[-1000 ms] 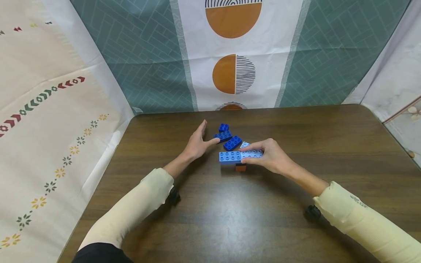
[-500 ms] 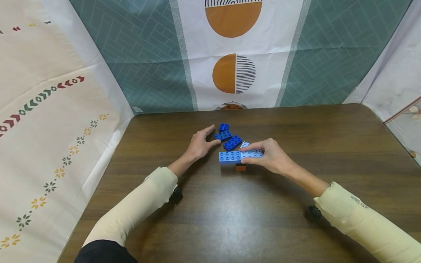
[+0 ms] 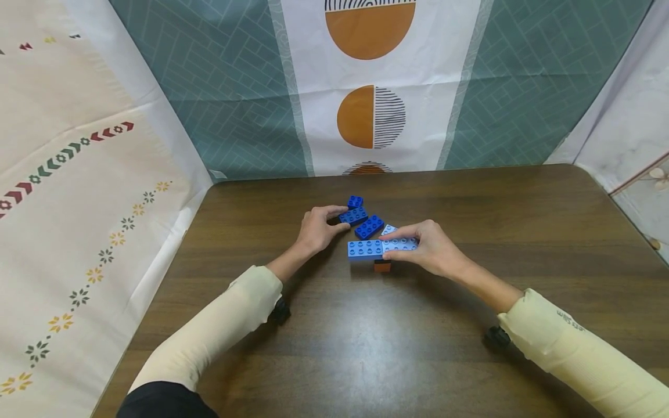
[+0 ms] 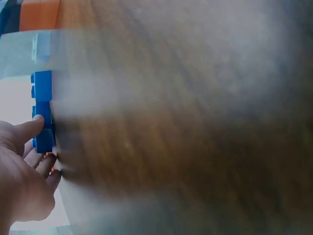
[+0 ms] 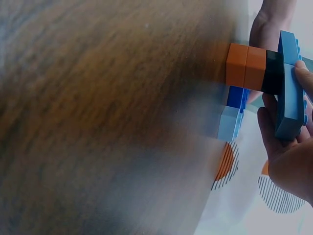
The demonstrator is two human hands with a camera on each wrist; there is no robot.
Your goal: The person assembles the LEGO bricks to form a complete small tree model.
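My right hand (image 3: pixel 431 249) grips the right part of two light blue bricks (image 3: pixel 364 249) joined end to end in a row. They sit crosswise on a black brick (image 5: pixel 273 72) above two stacked orange bricks (image 5: pixel 246 66), forming an upright T shape in the head view. To the left, my left hand (image 3: pixel 316 229) pinches a dark blue brick (image 3: pixel 354 216) by its left end, thumb on the near side and fingers beyond. Another dark blue brick (image 3: pixel 369 227) lies right beside it. A smaller dark blue brick (image 3: pixel 355 201) lies just behind.
Behind the stack, partly hidden by my right hand, a separate light blue brick (image 3: pixel 388 230) lies on the brown wooden table (image 3: pixel 313 348). Patterned cloth (image 3: pixel 235 104) hangs along the table's far edge, with more cloth at both sides.
My left hand has moved right, and its fingers have come down and closed on the dark blue brick, which shifts very slightly left. My right hand and the stack stay still.
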